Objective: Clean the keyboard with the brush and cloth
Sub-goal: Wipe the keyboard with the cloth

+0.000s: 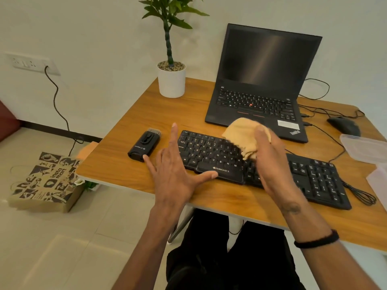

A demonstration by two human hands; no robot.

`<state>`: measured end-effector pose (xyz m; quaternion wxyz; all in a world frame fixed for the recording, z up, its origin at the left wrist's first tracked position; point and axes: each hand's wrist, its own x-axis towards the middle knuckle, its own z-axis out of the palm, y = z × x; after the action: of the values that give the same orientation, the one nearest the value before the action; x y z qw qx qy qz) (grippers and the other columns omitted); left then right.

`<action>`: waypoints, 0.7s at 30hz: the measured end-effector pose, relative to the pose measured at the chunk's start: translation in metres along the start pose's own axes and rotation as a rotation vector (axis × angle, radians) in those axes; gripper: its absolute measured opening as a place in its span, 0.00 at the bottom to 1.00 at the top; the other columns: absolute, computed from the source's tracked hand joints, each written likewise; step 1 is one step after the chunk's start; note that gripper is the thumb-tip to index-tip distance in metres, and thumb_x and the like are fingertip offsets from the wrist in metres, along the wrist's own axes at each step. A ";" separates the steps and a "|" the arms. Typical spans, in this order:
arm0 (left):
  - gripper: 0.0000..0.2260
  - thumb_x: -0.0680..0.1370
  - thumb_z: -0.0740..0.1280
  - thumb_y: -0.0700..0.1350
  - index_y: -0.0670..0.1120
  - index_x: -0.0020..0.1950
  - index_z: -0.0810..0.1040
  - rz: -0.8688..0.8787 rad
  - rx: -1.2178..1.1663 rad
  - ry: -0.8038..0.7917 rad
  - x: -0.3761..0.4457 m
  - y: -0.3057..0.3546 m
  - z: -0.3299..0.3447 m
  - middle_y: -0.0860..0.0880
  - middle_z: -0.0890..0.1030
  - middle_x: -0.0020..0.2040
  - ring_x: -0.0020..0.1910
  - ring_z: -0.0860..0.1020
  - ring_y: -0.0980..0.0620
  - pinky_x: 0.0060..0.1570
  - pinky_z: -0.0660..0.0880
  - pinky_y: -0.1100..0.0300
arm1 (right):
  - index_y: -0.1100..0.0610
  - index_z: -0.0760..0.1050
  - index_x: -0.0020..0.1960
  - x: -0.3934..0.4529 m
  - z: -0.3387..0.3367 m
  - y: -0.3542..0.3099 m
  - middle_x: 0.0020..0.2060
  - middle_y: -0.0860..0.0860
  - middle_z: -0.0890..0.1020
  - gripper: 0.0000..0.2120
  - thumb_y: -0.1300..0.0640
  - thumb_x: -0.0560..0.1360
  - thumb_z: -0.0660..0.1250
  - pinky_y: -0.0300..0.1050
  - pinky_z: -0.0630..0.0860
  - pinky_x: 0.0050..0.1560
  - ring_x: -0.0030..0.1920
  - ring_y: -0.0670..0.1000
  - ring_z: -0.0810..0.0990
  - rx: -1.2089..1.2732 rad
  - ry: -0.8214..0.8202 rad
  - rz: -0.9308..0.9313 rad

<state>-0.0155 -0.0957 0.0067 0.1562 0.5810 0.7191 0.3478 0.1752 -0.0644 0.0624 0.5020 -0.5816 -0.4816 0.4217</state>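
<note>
We have the counter (129, 168) in front of us, and on it the keyboard (211, 155) lies lengthwise from our left to our right, tilting a little away on the left end, with its near edge close to the counter's front edge. An open laptop (263, 84) stands just behind it. Our right hand (270, 162) sits over the middle of the keyboard with the tan cloth (243, 132) bunched in its grasp, the fingers closed around the fabric as far as we can judge, since the hand is blurred and hides its own fingertips. The cloth hangs onto the keys near the middle rows, so the wiping stroke we expect runs along the keyboard's long axis, toward either end. Our left hand (176, 170) is spread flat with fingers apart, holding nothing; its thumb rests against the keyboard's near left edge, which we take as steadying it. The brush (144, 146) lies on the counter just left of the keyboard, bristles pointing away from us, and it is plainly nearer our left hand, almost touching the little finger, than our right.
</note>
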 end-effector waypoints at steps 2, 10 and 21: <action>0.67 0.59 0.78 0.71 0.62 0.81 0.33 0.017 0.006 0.021 0.004 -0.001 -0.008 0.47 0.74 0.73 0.76 0.67 0.46 0.79 0.41 0.35 | 0.48 0.66 0.77 0.012 0.009 0.003 0.56 0.46 0.80 0.21 0.45 0.86 0.53 0.39 0.75 0.48 0.51 0.46 0.80 -0.390 -0.012 -0.160; 0.66 0.58 0.84 0.60 0.66 0.81 0.39 0.037 -0.155 0.019 -0.001 -0.019 -0.005 0.48 0.71 0.76 0.71 0.70 0.49 0.71 0.70 0.47 | 0.61 0.51 0.82 0.025 0.076 0.033 0.82 0.58 0.57 0.30 0.46 0.86 0.51 0.56 0.49 0.82 0.82 0.57 0.52 -1.087 -0.355 -0.279; 0.59 0.72 0.79 0.40 0.70 0.79 0.36 0.073 -0.108 0.122 -0.001 -0.030 0.005 0.47 0.76 0.70 0.66 0.72 0.50 0.63 0.76 0.45 | 0.51 0.43 0.84 -0.042 0.070 0.034 0.83 0.44 0.43 0.28 0.46 0.87 0.47 0.44 0.37 0.81 0.81 0.41 0.37 -1.049 -0.622 -0.483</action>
<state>-0.0340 -0.0976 -0.0181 0.1302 0.5751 0.6860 0.4262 0.1039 -0.0940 0.0187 0.0697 -0.4756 -0.8631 0.1550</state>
